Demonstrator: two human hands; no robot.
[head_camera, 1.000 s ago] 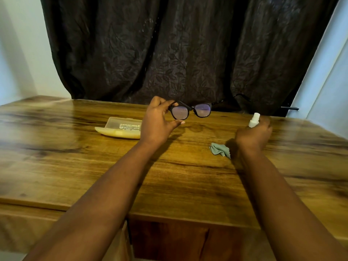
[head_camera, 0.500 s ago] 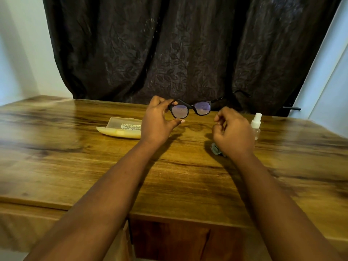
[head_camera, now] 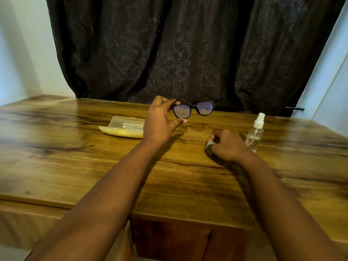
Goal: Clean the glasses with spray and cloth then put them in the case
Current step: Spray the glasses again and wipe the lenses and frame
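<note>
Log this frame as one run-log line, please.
left hand: holds glasses raised | right hand: grips cloth on table | spray bottle: upright, released | case: open

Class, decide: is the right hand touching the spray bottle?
Apart. The head view shows bare table between the right hand, which grips the cloth, and the spray bottle.

A wooden table (head_camera: pixel 79 166) with a glossy, dark-grained top carries everything. A pale yellow glasses case (head_camera: pixel 123 127) lies flat toward the far edge, left of the middle. A clear spray bottle (head_camera: pixel 255 134) with a white nozzle stands upright nearer the right edge. A small grey-green cloth (head_camera: pixel 208 147) lies just beside the bottle, toward the middle.
</note>
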